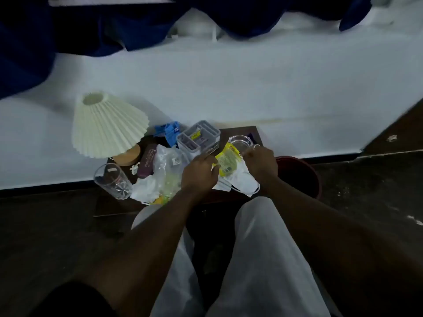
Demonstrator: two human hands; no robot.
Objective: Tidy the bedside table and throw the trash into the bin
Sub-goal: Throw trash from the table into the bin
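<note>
A small dark bedside table (248, 131) is crowded with clutter. Both hands meet over its front right part. My left hand (199, 172) pinches the left edge of a yellow snack wrapper (227, 162). My right hand (261, 164) grips the wrapper's right side together with a white face mask (242, 181) that hangs below it. A dark red bin (302, 175) stands on the floor just right of the table, partly hidden by my right forearm. Crumpled clear plastic bags and white tissue (158, 177) lie left of my left hand.
A pleated cream lamp (107, 126) stands at the table's left. A tall clear glass (112, 180) is at the front left corner, a maroon case (147, 161) beside it. A grey organiser box (199, 138), blue packets (170, 131) and a clear glass dish (240, 141) sit behind. White wall beyond.
</note>
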